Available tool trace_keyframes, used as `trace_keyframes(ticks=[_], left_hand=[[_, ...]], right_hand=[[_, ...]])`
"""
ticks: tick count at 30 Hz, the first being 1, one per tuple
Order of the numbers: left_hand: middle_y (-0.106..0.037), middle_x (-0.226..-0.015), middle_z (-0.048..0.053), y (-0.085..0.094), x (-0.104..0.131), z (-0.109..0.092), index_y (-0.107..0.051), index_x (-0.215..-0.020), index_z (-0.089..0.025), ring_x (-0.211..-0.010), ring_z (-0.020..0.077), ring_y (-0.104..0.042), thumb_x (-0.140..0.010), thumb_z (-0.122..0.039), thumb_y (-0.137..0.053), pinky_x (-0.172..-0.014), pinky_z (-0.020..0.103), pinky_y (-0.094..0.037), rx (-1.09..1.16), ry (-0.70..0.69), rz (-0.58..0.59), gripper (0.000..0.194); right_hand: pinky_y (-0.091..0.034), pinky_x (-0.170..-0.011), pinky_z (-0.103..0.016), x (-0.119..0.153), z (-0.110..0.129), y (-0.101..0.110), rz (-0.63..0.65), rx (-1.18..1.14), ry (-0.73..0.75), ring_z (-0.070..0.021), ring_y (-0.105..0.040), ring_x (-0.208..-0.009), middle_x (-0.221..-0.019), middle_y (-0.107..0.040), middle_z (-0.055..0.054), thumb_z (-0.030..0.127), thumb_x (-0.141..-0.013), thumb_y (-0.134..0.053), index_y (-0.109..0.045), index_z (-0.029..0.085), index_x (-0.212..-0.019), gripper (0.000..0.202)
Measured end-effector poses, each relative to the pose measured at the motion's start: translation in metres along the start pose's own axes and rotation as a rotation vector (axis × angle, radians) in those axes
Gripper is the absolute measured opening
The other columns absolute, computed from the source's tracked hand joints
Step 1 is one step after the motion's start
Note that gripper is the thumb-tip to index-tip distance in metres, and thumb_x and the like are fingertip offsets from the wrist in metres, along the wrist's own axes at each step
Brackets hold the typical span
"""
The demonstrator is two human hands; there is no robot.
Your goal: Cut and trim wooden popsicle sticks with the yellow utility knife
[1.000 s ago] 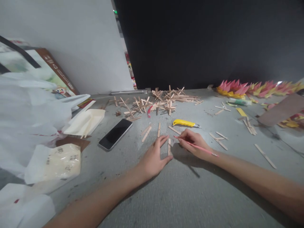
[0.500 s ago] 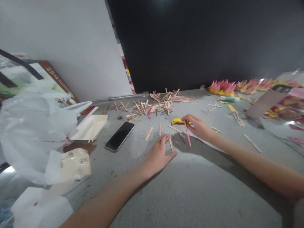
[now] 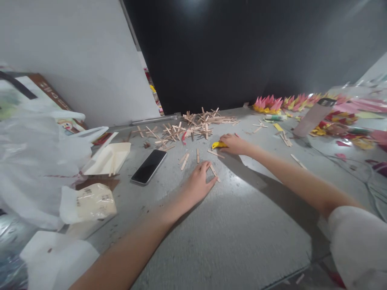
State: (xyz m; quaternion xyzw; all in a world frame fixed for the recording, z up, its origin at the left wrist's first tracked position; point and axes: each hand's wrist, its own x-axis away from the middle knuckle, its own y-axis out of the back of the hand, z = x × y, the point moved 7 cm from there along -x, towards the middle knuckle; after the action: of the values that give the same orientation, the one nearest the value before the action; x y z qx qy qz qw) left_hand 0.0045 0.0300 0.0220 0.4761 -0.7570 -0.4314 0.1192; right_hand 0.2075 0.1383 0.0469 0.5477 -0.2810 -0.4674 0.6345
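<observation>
My left hand (image 3: 198, 183) rests on the grey tabletop with thumb and fingertips pinching a short wooden craft stick (image 3: 214, 172), which lies flat. Farther out and to the right, my right hand (image 3: 236, 144) is closed over a yellow utility knife (image 3: 219, 145); most of its handle is hidden under the fingers. A small pink tip (image 3: 236, 135) shows just behind that hand. Close by are a loose craft stick (image 3: 215, 154), an upright-lying one (image 3: 198, 155) and a pair (image 3: 184, 161). Behind them spreads a heap of crossed sticks (image 3: 193, 128).
A black phone (image 3: 149, 166) lies left of my left hand. Farther left are a paper tray (image 3: 121, 151), a wrapped packet (image 3: 96, 201) and a white plastic bag (image 3: 27, 169). On the right stand a tumbler (image 3: 314, 117) and pink-yellow paper flowers (image 3: 267, 104). A black panel (image 3: 242, 48) rises behind.
My right hand has moved from holding a pink pen upright to closing over the yellow knife. The pen is now mostly out of sight. My left hand keeps the stick; the view has shifted right.
</observation>
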Motion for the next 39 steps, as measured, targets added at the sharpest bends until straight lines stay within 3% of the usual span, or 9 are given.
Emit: trace_keyframes(ticks=[4,8,10,12,15,19,30,39], left_hand=[[-0.066,-0.142,0.012,0.003,-0.003,-0.003,-0.068,-0.127,-0.018,-0.143,0.0281,-0.053,-0.101,-0.025,-0.055,-0.117,0.048,-0.046,-0.044,-0.072,0.003,0.030],[-0.070,-0.138,0.008,0.004,-0.005,-0.007,-0.072,-0.126,-0.017,-0.137,0.0267,-0.054,-0.098,-0.009,-0.050,-0.118,0.048,-0.046,-0.136,-0.185,0.034,0.037],[-0.070,-0.136,0.008,0.005,-0.004,-0.009,-0.073,-0.128,-0.016,-0.131,0.0271,-0.055,-0.095,-0.005,-0.051,-0.116,0.047,-0.047,-0.206,-0.230,0.025,0.040],[-0.071,-0.130,0.010,0.005,-0.002,-0.010,-0.073,-0.127,-0.014,-0.126,0.0267,-0.055,-0.094,-0.004,-0.051,-0.114,0.045,-0.048,-0.252,-0.262,0.009,0.041],[-0.071,-0.120,0.010,0.004,-0.001,-0.010,-0.072,-0.130,-0.013,-0.122,0.0261,-0.054,-0.094,-0.004,-0.051,-0.111,0.042,-0.049,-0.293,-0.277,0.004,0.042],[-0.069,-0.116,0.009,0.002,0.000,-0.007,-0.069,-0.135,-0.017,-0.120,0.0256,-0.054,-0.095,-0.005,-0.050,-0.109,0.040,-0.050,-0.328,-0.259,0.015,0.046],[-0.066,-0.117,0.009,0.005,0.001,-0.011,-0.072,-0.129,-0.020,-0.120,0.0261,-0.053,-0.094,-0.004,-0.051,-0.109,0.043,-0.049,-0.319,-0.282,0.015,0.043],[-0.066,-0.118,0.010,0.004,0.002,-0.010,-0.070,-0.131,-0.019,-0.119,0.0264,-0.052,-0.095,-0.004,-0.049,-0.110,0.044,-0.049,-0.307,-0.278,0.019,0.045]], right_hand=[[-0.047,-0.092,-0.039,0.005,0.000,-0.001,-0.129,-0.100,-0.083,-0.0301,-0.065,-0.101,-0.106,-0.070,-0.019,0.021,-0.094,-0.067,-0.064,0.013,-0.104,0.014],[-0.048,-0.081,-0.035,0.014,0.002,0.023,-0.340,-0.247,-0.159,-0.0231,-0.061,-0.088,-0.103,-0.067,-0.014,0.022,-0.103,-0.048,-0.051,0.014,-0.122,0.021],[-0.047,-0.076,-0.031,0.018,0.012,0.040,-0.446,-0.357,-0.160,-0.0186,-0.057,-0.080,-0.094,-0.063,-0.006,0.029,-0.104,-0.049,-0.052,0.020,-0.113,0.013],[-0.045,-0.068,-0.028,0.024,0.024,0.052,-0.585,-0.869,-0.114,-0.0146,-0.050,-0.066,-0.072,-0.053,0.002,0.040,-0.096,-0.066,-0.052,0.023,-0.087,0.023],[-0.034,-0.051,-0.026,0.027,0.053,0.045,-0.512,-1.476,-0.079,-0.0098,-0.030,-0.049,-0.055,-0.030,0.007,0.051,-0.090,-0.071,-0.035,0.024,-0.062,0.053],[-0.014,-0.043,-0.027,0.033,0.086,0.024,-0.372,-1.767,-0.062,-0.0073,-0.018,-0.043,-0.047,-0.020,0.008,0.043,-0.085,-0.074,-0.027,0.022,-0.051,0.062],[-0.015,-0.043,-0.027,0.029,0.081,-0.009,-0.356,-1.922,-0.048,-0.0079,-0.017,-0.040,-0.042,-0.022,0.007,0.037,-0.083,-0.067,-0.025,0.022,-0.046,0.058],[-0.017,-0.042,-0.027,0.029,0.081,-0.013,-0.347,-1.898,-0.055,-0.0074,-0.018,-0.039,-0.041,-0.023,0.007,0.038,-0.082,-0.068,-0.026,0.022,-0.046,0.058]])
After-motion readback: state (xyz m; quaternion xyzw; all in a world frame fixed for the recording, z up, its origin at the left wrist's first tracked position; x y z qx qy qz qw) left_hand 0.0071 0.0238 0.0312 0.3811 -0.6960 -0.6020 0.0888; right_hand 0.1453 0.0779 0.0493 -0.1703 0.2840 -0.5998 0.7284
